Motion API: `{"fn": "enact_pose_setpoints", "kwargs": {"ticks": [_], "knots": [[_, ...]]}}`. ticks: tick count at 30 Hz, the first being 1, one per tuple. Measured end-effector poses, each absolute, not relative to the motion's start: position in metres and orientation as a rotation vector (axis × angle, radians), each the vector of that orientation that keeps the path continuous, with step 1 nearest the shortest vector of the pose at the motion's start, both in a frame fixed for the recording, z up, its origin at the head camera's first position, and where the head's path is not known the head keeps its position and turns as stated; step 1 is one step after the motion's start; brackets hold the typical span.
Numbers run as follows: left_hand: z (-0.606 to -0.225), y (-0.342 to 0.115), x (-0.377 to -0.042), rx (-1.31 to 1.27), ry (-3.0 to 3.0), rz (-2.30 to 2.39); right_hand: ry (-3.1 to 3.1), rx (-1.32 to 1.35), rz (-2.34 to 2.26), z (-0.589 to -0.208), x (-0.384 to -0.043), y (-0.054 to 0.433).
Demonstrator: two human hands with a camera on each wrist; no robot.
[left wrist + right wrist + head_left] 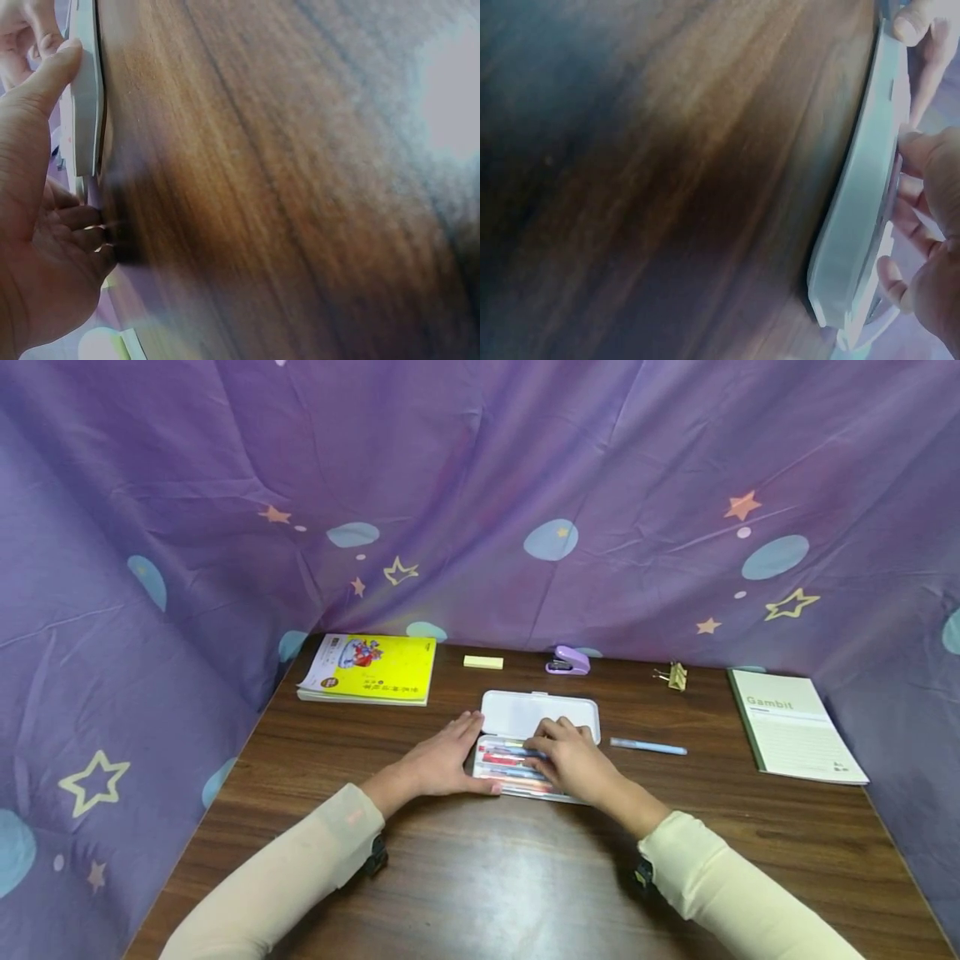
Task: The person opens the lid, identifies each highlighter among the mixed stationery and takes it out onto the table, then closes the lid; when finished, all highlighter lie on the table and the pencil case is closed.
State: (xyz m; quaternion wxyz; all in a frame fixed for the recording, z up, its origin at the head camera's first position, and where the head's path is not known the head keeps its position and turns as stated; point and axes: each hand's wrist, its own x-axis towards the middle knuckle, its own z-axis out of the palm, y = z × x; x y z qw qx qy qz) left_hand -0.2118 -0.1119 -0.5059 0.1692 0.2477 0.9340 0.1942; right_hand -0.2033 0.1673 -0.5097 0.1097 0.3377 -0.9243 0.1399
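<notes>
A white pencil case [525,713] lies with its lid folded back, and several pens and markers [504,761] in red, blue and orange lie in its tray. My left hand [442,760] holds the case's left end, thumb along the front wall and fingers at the back corner. In the left wrist view the thumb [56,71] rests on the case's edge [86,112]. My right hand [573,760] reaches into the tray's right part, its bent fingers [915,225] over the pens. I cannot tell whether it pinches one of them.
A blue pen [648,747] lies right of the case. Behind are a yellow book [390,668], a pale yellow block [483,662], a purple stapler [570,661] and a gold binder clip [677,676]. A notebook [798,727] lies far right. Purple cloth [465,485] hangs around the table.
</notes>
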Motion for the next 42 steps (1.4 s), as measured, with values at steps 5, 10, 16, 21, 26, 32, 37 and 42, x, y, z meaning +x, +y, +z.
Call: {"fn": "enact_pose_setpoints", "kwargs": {"ticks": [5,10,16,21,26,32,37,42], "knots": [[-0.505,-0.113,-0.211,0.706,2.680,0.608,-2.739,0.969,0.423,-0.510,-0.203,0.164],[-0.506,-0.113,-0.215,0.778,2.705,0.568,-2.782,0.955,0.457,-0.508,-0.203,0.162],[-0.505,-0.114,-0.220,0.774,2.674,0.567,-2.811,0.944,0.483,-0.507,-0.203,0.161],[-0.506,-0.116,-0.221,0.784,2.661,0.582,-2.816,0.938,0.496,-0.508,-0.204,0.161],[-0.507,-0.117,-0.221,0.804,2.653,0.566,-2.820,0.934,0.511,-0.507,-0.205,0.161],[-0.505,-0.115,-0.223,0.798,2.637,0.547,-2.837,0.927,0.516,-0.505,-0.206,0.161],[-0.506,-0.114,-0.225,0.782,2.622,0.584,-2.842,0.929,0.522,-0.505,-0.206,0.161],[-0.506,-0.112,-0.227,0.763,2.605,0.620,-2.848,0.923,0.528,-0.505,-0.205,0.161]]}}
